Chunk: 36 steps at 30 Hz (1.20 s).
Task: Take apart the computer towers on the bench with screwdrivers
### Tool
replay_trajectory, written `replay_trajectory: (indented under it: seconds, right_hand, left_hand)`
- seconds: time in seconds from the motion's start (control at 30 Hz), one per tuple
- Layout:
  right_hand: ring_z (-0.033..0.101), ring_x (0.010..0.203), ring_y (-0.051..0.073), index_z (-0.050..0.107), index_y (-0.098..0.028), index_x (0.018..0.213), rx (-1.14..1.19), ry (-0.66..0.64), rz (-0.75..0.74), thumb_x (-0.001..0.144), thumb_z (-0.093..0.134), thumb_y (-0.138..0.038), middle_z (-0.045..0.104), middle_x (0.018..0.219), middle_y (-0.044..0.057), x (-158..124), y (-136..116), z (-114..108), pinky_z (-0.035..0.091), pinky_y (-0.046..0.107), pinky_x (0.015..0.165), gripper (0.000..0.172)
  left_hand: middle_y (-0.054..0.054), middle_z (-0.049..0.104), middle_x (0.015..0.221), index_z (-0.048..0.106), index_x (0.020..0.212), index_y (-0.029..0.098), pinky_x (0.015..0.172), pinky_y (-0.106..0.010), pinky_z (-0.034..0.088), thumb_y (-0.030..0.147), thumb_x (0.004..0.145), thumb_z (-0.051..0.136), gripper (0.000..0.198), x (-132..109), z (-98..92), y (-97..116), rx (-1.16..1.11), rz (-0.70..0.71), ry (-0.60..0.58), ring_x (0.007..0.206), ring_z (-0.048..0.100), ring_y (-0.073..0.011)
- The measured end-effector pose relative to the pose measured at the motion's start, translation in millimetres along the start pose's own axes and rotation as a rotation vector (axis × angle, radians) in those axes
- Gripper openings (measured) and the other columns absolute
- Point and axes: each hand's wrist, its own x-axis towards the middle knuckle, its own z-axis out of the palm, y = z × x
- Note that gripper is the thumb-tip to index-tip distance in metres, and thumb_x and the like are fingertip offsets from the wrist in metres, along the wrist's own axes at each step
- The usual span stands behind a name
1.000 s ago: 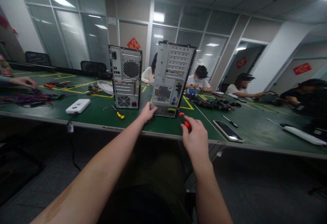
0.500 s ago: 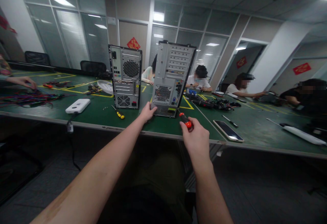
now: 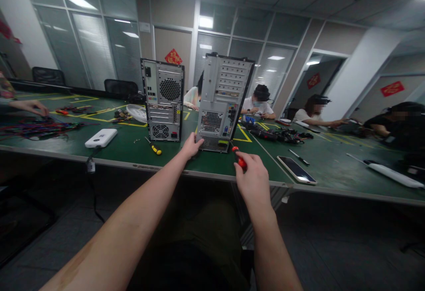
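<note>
Two computer towers stand upright on the green table (image 3: 126, 149), rear panels facing me. My left hand (image 3: 191, 145) rests with its fingers curled against the lower left corner of the nearer silver tower (image 3: 224, 100). My right hand (image 3: 252, 178) is closed round a red-handled screwdriver (image 3: 239, 160), whose tip points at the tower's lower right corner. The second, darker tower (image 3: 163, 100) stands to the left.
A yellow-handled screwdriver (image 3: 154, 147) and a white box (image 3: 101, 138) with a cable lie left of the towers. A phone (image 3: 296, 169) and a tool (image 3: 299, 157) lie to the right. Coloured wires (image 3: 36, 127) lie far left by another person's hand. Several people sit opposite.
My right hand has turned slightly on the screwdriver, hiding more of the red handle. My left hand and the towers have stayed put.
</note>
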Motion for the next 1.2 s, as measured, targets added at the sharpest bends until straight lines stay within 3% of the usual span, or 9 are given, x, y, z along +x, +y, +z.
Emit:
replay_trajectory:
  seconds: [0.2,0.37,0.57,0.73,0.9,1.03,1.2]
  right_hand:
    - [0.068,0.079,0.028,0.072,-0.014,0.122,0.029,-0.023,0.195,0.098,0.062,-0.041,0.074,0.09,0.011,1.6,-1.6,-2.4,0.052,0.04,0.081,0.037]
    - [0.068,0.092,0.028,0.075,-0.017,0.121,-0.01,0.0,0.053,0.094,0.059,-0.023,0.072,0.108,0.013,0.8,3.8,-2.0,0.053,0.041,0.085,0.032]
    - [0.064,0.104,0.029,0.08,-0.02,0.1,-0.061,0.008,-0.069,0.087,0.049,-0.007,0.067,0.12,0.014,0.9,5.7,2.7,0.053,0.043,0.092,0.037]
    - [0.067,0.09,0.027,0.075,-0.019,0.12,-0.002,0.006,0.043,0.094,0.058,-0.027,0.071,0.104,0.012,0.4,1.5,1.2,0.053,0.04,0.084,0.032]
    - [0.067,0.08,0.027,0.073,-0.017,0.119,0.013,-0.01,0.156,0.099,0.057,-0.043,0.074,0.091,0.011,1.0,0.1,-1.7,0.051,0.039,0.079,0.036]
    - [0.067,0.088,0.027,0.073,-0.018,0.12,-0.019,-0.005,0.086,0.096,0.057,-0.027,0.071,0.103,0.012,1.1,3.6,-0.7,0.052,0.039,0.083,0.031]
    - [0.063,0.104,0.029,0.077,-0.019,0.107,-0.065,0.035,-0.005,0.087,0.05,-0.01,0.066,0.117,0.015,0.9,8.9,2.8,0.052,0.043,0.091,0.035]
  left_hand:
    - [-0.008,0.075,0.112,0.059,0.106,0.022,0.103,-0.041,0.051,0.032,0.091,0.071,0.022,-1.5,0.4,2.9,0.0,0.007,-0.016,0.107,0.069,-0.0239]
    - [-0.009,0.075,0.114,0.059,0.107,0.023,0.104,-0.04,0.051,0.033,0.091,0.071,0.023,-1.9,0.3,3.4,-0.015,-0.005,-0.024,0.109,0.069,-0.0241]
    - [-0.009,0.075,0.117,0.059,0.106,0.023,0.104,-0.04,0.051,0.033,0.091,0.071,0.022,-2.7,0.1,5.7,-0.024,-0.018,-0.026,0.11,0.07,-0.0243]
    - [-0.01,0.075,0.119,0.06,0.109,0.022,0.106,-0.043,0.05,0.035,0.091,0.073,0.026,-1.6,0.2,3.7,-0.028,-0.03,-0.028,0.112,0.069,-0.0254]
    - [-0.012,0.075,0.119,0.061,0.114,0.022,0.11,-0.047,0.047,0.04,0.087,0.078,0.037,-0.5,0.0,0.8,-0.057,-0.043,-0.032,0.113,0.068,-0.0268]
    - [-0.011,0.074,0.122,0.06,0.113,0.022,0.108,-0.044,0.048,0.038,0.09,0.074,0.031,-2.3,-0.7,3.9,-0.046,-0.048,-0.044,0.114,0.068,-0.0255]
    - [-0.01,0.075,0.118,0.06,0.109,0.022,0.106,-0.041,0.05,0.035,0.09,0.073,0.027,-3.4,-0.7,6.9,-0.019,-0.029,-0.028,0.111,0.069,-0.0241]
